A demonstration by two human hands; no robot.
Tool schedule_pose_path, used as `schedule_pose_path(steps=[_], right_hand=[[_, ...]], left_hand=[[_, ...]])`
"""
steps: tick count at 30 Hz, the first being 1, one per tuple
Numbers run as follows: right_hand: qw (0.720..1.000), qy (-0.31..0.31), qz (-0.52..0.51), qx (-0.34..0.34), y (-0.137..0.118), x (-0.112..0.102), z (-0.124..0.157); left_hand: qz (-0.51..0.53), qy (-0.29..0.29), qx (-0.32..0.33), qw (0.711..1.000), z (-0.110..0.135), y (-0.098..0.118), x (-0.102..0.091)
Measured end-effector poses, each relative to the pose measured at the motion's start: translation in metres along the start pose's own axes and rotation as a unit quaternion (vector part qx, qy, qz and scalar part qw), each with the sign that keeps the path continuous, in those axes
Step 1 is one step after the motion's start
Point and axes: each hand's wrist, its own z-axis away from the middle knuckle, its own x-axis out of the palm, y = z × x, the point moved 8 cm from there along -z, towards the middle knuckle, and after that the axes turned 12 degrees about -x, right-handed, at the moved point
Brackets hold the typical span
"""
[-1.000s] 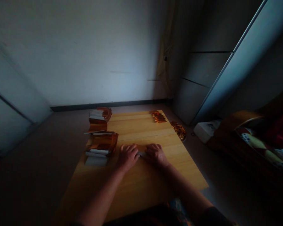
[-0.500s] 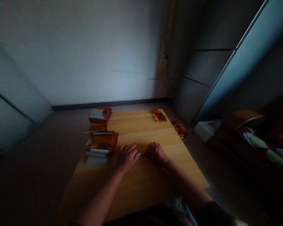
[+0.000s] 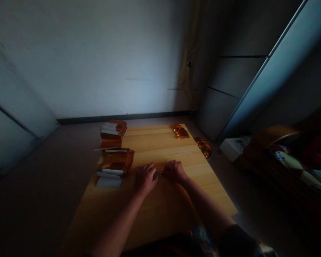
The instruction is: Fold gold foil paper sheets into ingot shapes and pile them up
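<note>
Orange foil strip, narrow and glinting, its ends in the closed grip of left hand and right hand

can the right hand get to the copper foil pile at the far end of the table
Probably yes: nothing stands between the right hand and the copper foil pile on the wooden table.

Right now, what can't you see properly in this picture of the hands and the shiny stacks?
Head view:
The small thing between the left hand and right hand: fingers cover most of it, and it is too small to name.
The stacks of orange foil and white paper: too dim and small to count the layers.
The near edge of the wooden table: hidden by darkness and the person's lap.
</note>
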Motion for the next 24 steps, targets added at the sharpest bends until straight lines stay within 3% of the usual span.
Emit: schedule_pose_path(steps=[13, 24], right_hand=[[0.997, -0.017, 0.051, 0.045, -0.0016, 0.0035, 0.0003], [0.998, -0.015, 0.025, 0.055, -0.0004, 0.0044, 0.0002]], left_hand=[[0.005, -0.009, -0.008, 1.0, 0.0015, 0.0004, 0.0001], [-0.018, 0.028, -0.069, 0.997, -0.0016, 0.0042, 0.0063]])
